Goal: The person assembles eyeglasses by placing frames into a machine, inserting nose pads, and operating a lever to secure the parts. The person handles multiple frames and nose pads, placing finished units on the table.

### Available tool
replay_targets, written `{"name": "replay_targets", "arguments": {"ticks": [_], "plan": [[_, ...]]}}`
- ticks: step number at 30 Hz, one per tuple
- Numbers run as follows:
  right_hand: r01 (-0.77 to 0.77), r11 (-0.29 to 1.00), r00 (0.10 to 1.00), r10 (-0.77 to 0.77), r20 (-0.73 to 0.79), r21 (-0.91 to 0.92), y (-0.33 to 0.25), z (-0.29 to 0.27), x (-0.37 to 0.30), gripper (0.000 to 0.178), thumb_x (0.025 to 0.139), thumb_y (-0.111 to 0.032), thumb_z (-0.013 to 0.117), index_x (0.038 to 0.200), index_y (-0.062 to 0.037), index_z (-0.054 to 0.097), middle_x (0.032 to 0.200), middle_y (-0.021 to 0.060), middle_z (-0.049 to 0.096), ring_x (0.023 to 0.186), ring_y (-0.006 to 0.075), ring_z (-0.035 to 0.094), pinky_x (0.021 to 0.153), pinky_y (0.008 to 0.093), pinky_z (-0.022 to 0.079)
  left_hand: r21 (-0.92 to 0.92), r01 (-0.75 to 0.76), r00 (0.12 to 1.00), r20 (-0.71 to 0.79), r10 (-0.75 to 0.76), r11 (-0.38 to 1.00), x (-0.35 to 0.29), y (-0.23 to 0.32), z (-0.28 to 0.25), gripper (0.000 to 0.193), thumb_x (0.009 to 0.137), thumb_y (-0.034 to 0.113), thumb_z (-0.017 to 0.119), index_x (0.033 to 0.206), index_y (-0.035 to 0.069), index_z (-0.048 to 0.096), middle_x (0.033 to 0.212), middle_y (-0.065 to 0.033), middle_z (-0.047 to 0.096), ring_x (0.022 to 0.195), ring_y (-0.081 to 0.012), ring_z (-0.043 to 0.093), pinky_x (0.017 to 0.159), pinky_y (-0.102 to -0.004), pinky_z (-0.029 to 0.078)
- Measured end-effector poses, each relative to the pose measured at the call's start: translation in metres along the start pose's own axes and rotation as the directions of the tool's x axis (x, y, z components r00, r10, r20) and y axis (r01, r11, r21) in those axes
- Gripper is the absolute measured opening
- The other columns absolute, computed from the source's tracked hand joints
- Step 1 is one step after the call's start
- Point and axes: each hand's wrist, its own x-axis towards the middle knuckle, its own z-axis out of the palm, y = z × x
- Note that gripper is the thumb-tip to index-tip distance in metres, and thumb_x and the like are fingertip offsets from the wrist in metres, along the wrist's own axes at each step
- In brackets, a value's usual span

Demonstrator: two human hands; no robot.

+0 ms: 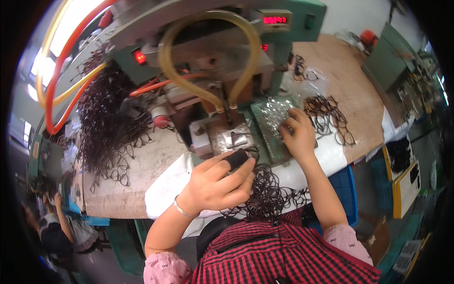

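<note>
My left hand (220,184), with a black sleeve (236,159) on one finger and a silver bangle at the wrist, is closed just in front of the machine's metal work plate (220,142). A thin dark loop (255,150) shows at its fingertips and seems to be pinched there. My right hand (300,135) reaches over a green tray (261,130) scattered with small shiny metal pieces (276,113). Its fingers are bent together among the pieces; whatever is between them is too small to name. Below the plate, many dark loops (267,187) lie tangled near my apron.
A green bench machine (302,21) with yellow hoses and red displays stands ahead. A big heap of dark loops (104,109) sits left, more loops (326,113) right. A red button (161,121) is beside the machine. Blue crate (349,189) at lower right; another person (56,232) at far left.
</note>
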Motion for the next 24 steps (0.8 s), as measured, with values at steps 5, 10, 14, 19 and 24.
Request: {"name": "replay_targets", "arguments": {"ticks": [5, 10, 14, 19, 24], "plan": [[0.02, 0.99, 0.998, -0.011, -0.062, 0.141, 0.003, 0.005, 0.003, 0.011, 0.079, -0.007, 0.073, 0.089, -0.003, 0.073, 0.111, 0.0159, 0.071, 0.107, 0.0349, 0.065, 0.096, 0.0419, 0.049, 0.034, 0.032, 0.995, -0.094, -0.029, 0.999, -0.014, 0.005, 0.002, 0.016, 0.077, 0.006, 0.074, 0.088, 0.008, 0.062, 0.11, -0.0077, 0.071, 0.069, -0.0126, 0.061, 0.078, -0.0323, 0.063], [-0.126, 0.945, 0.986, 0.154, -0.07, 0.3, 0.018, 0.001, -0.013, 0.009, 0.086, -0.004, 0.07, 0.094, -0.0009, 0.071, 0.09, 0.0096, 0.07, 0.081, 0.0212, 0.065, 0.077, 0.0311, 0.051, 0.09, 0.277, 0.946, -0.201, -0.255, 0.957, -0.058, 0.031, 0.0, 0.015, 0.082, 0.006, 0.068, 0.097, 0.006, 0.069, 0.117, -0.0106, 0.07, 0.104, -0.0226, 0.07, 0.105, -0.0453, 0.051], [-0.256, 0.866, 0.962, 0.271, 0.027, 0.429, -0.005, -0.021, -0.022, 0.008, 0.088, -0.004, 0.07, 0.094, 0.0004, 0.07, 0.09, 0.0067, 0.07, 0.081, 0.0144, 0.064, 0.076, 0.0273, 0.05, 0.139, 0.801, 0.526, -0.627, -0.574, 0.582, -0.098, -0.016, -0.014, 0.015, 0.082, 0.0, 0.068, 0.096, 0.004, 0.068, 0.103, -0.0095, 0.071, 0.093, -0.0284, 0.066, 0.085, -0.0381, 0.05], [-0.189, 0.896, 0.982, 0.176, 0.068, 0.403, -0.027, -0.004, 0.004, 0.012, 0.085, -0.007, 0.073, 0.096, -0.0015, 0.075, 0.09, 0.0102, 0.073, 0.084, 0.0186, 0.067, 0.08, 0.0314, 0.052, 0.68, 0.538, 0.657, 0.033, -0.753, 0.499, -0.155, -0.115, 0.011, 0.019, 0.079, 0.011, 0.064, 0.095, 0.015, 0.075, 0.106, -0.0034, 0.065, 0.108, -0.0242, 0.057, 0.119, -0.0548, 0.024], [-0.286, 0.869, 0.958, 0.26, 0.12, 0.404, -0.008, -0.006, -0.008, 0.013, 0.085, -0.004, 0.074, 0.097, 0.0007, 0.074, 0.091, 0.0057, 0.073, 0.083, 0.0114, 0.065, 0.078, 0.0253, 0.051, 0.801, 0.356, 0.654, 0.155, -0.74, 0.482, -0.201, -0.162, 0.04, 0.019, 0.082, 0.016, 0.06, 0.089, 0.021, 0.077, 0.104, -0.001, 0.065, 0.114, -0.0211, 0.055, 0.121, -0.0662, 0.007]]}}
